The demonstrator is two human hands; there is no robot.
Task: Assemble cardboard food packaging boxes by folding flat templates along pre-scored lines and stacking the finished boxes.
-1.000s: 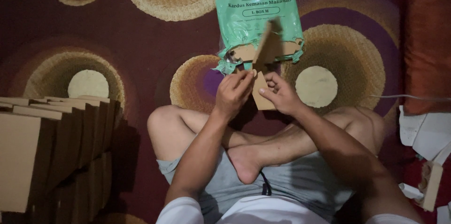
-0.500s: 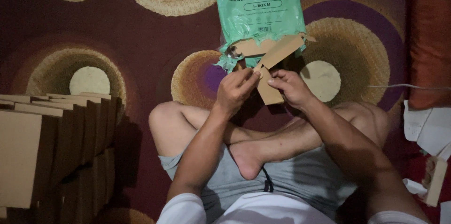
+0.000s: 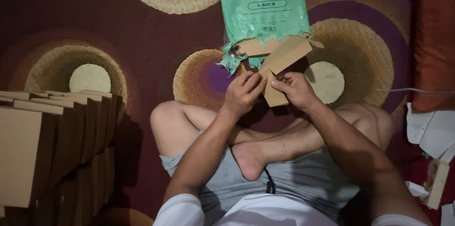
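Note:
I sit cross-legged on a patterned carpet. My left hand (image 3: 242, 94) and my right hand (image 3: 297, 89) both grip a flat brown cardboard box blank (image 3: 279, 67), held above my knees and partly folded, one flap angled up to the right. Just beyond it lies a torn green plastic packet (image 3: 265, 12) with more brown cardboard blanks (image 3: 253, 47) sticking out of its ripped lower end.
A stack of folded brown cardboard boxes (image 3: 47, 145) stands at my left. An orange cushion (image 3: 433, 41) lies at the far right, with white paper scraps (image 3: 431, 131) below it and a thin cable (image 3: 412, 91) running across. The dark red carpet (image 3: 118, 31) has round woven-look patterns.
The cardboard blank has turned in my hands, its upper flap swinging from upright to slanting right. My hands stay close together on it.

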